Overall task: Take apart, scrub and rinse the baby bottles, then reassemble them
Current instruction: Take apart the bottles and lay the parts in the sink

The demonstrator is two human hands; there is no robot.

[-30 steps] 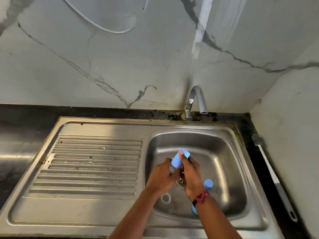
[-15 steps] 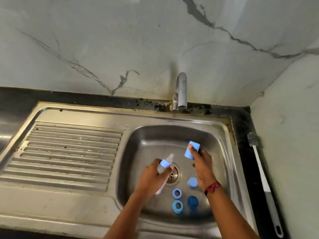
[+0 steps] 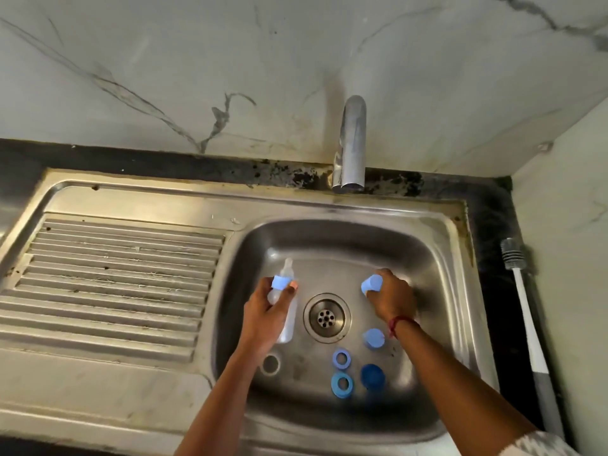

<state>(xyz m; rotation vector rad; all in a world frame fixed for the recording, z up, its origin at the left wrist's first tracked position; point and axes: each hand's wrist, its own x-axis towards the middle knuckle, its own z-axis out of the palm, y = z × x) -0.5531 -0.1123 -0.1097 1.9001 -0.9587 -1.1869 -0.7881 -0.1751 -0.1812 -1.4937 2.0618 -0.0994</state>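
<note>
Ok so the person is leaning over a steel sink [image 3: 332,236] with both hands down in the basin. The left hand [image 3: 263,314] is wrapped round a clear baby bottle [image 3: 289,320]. The fingers curl round its body, and the thumb tip sits right at the light blue collar [image 3: 280,283]. The pale teat [image 3: 288,266] is on and sticks out past the hand toward the back wall of the basin. The bottle sits just left of the drain [image 3: 325,317], tilted, and I can't tell if its bottom end touches the steel.

The right hand [image 3: 393,299] is on the other side of the drain, clenched round a light blue cap [image 3: 371,284], with only the end of the cap poking out of the fist. There's a red thread band [image 3: 399,324] on that wrist.

Loose parts lie on the basin floor on the near side of the drain. There's another light blue cap [image 3: 373,338] just under the right wrist and a dark blue cap [image 3: 372,376] nearer to the front. To the left of those caps are a light blue ring [image 3: 341,358] and a deeper blue ring [image 3: 342,384], lying very close together. Off to the left near the forearm is a clear ring [image 3: 270,364], a bit blurry.

The tap [image 3: 350,149] hangs over the back rim and I can't see any water coming out. A bottle brush [image 3: 526,311] with a white handle lies on the black table strip [image 3: 493,225] right of the sink. The ribbed draining board [image 3: 112,284] is on the left.
</note>
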